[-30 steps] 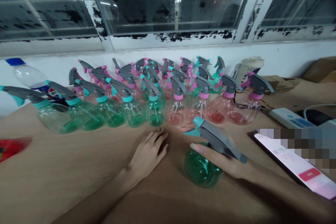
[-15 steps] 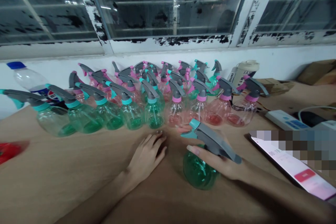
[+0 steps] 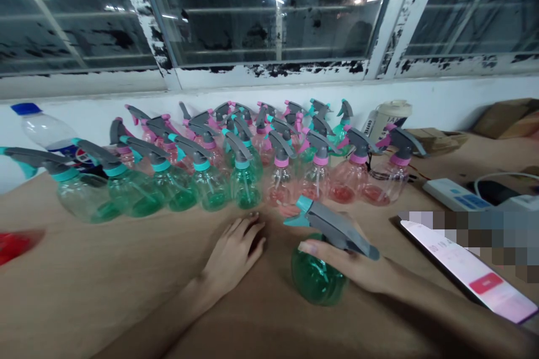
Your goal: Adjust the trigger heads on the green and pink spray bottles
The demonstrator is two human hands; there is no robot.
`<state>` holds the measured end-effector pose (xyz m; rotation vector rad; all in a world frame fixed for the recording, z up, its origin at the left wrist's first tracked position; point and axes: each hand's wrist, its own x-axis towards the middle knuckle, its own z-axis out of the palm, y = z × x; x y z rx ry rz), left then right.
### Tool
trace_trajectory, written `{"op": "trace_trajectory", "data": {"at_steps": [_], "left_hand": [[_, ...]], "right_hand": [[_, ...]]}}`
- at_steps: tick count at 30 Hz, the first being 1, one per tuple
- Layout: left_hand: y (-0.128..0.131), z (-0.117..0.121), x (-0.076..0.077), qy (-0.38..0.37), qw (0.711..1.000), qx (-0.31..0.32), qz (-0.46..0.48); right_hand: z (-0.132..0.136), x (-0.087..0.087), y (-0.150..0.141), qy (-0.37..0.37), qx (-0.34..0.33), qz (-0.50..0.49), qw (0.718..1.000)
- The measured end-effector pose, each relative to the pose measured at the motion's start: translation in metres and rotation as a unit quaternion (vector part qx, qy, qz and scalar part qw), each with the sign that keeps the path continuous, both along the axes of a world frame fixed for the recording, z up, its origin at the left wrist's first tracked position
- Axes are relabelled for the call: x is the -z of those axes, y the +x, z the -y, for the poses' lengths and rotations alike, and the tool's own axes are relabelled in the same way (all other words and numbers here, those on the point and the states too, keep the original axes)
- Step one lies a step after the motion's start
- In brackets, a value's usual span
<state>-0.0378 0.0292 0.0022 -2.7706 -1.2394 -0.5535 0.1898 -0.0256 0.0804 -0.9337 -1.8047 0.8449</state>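
Observation:
A green spray bottle [image 3: 319,277] with a grey and turquoise trigger head stands nearly upright in my right hand [image 3: 351,263]. The thumb lies across the near side of its neck, and some fingertips show behind the nozzle. My left hand [image 3: 236,249] rests palm down on the table, fingers loosely bent and thumb apart, holding nothing. Its fingertips are close to a green spray bottle [image 3: 247,193] in the front row. To the right of that one stands a pink spray bottle [image 3: 280,186] with a pink collar.
Several green and pink spray bottles line the back of the wooden table [image 3: 126,275], below a window. A soda bottle [image 3: 46,129] is at far left, with a red object [image 3: 14,247] nearer. On the right are a cup [image 3: 389,118], a power strip [image 3: 457,196] and a lit phone [image 3: 467,269].
My right hand and the spray bottle in it have shifted very slightly left. My left hand stays in the same place on the table.

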Motion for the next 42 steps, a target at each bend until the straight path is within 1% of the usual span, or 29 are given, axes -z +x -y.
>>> {"op": "trace_trajectory", "data": {"at_steps": [7, 12, 16, 19, 23, 26, 31, 34, 36, 39, 42], "left_hand": [[0.001, 0.0, -0.002, -0.003, 1.0, 0.004, 0.015], [0.001, 0.002, -0.003, 0.01, 0.999, 0.008, 0.038], [0.002, 0.003, -0.003, 0.023, 0.998, 0.008, 0.052], [0.002, 0.005, -0.003, 0.031, 0.998, 0.007, 0.054], [0.002, 0.009, -0.006, 0.042, 0.998, 0.009, 0.048], [0.002, 0.012, -0.009, 0.049, 0.997, 0.021, 0.055], [0.002, 0.016, -0.011, 0.056, 0.994, 0.067, 0.072], [0.002, 0.016, -0.011, 0.046, 0.993, 0.082, 0.064], [0.003, 0.016, -0.011, 0.029, 0.995, 0.08, 0.045], [0.004, 0.014, -0.011, -0.018, 0.996, 0.082, -0.006], [0.005, 0.013, -0.01, -0.056, 0.993, 0.095, -0.047]], "right_hand": [[0.001, -0.001, -0.003, 0.015, 0.008, -0.026, 1.0], [-0.002, 0.004, 0.0, 0.01, -0.005, -0.003, 1.0], [-0.005, 0.006, 0.002, 0.008, 0.023, -0.008, 1.0], [-0.006, 0.005, 0.002, 0.018, 0.022, -0.031, 0.999], [-0.008, 0.001, 0.002, 0.009, 0.012, -0.021, 1.0], [-0.01, 0.001, 0.005, 0.007, 0.03, -0.019, 0.999], [-0.012, 0.0, 0.009, 0.0, 0.039, -0.034, 0.999], [-0.012, -0.003, 0.009, -0.015, 0.036, -0.044, 0.998], [-0.011, -0.005, 0.008, -0.022, 0.037, -0.051, 0.998], [-0.011, -0.005, 0.007, -0.033, 0.034, -0.05, 0.998], [-0.01, -0.004, 0.008, -0.018, 0.045, -0.03, 0.998]]}}
